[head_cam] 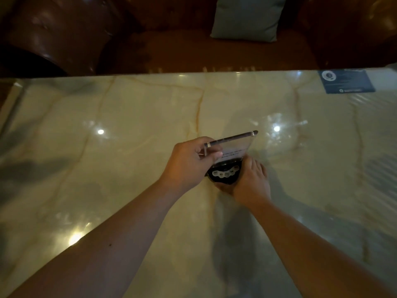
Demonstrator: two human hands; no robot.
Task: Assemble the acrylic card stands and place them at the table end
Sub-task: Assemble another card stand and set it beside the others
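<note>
The marble table (129,147) lay bare over its whole left half and along the near edge, giving open passage there. Mid-table, the way was blocked by the acrylic panel (233,145), which stood tilted above a dark round base (225,174), with the left hand (189,162) gripping the panel's left end and the right hand (250,179) cupped against the base. At the far right corner a blue card (347,81) lay flat. Between it and the hands the surface was unobstructed. Beyond the far edge stood a sofa with a cushion (247,18).

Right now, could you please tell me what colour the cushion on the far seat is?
The cushion is pale grey-blue, seen in the head view.
</note>
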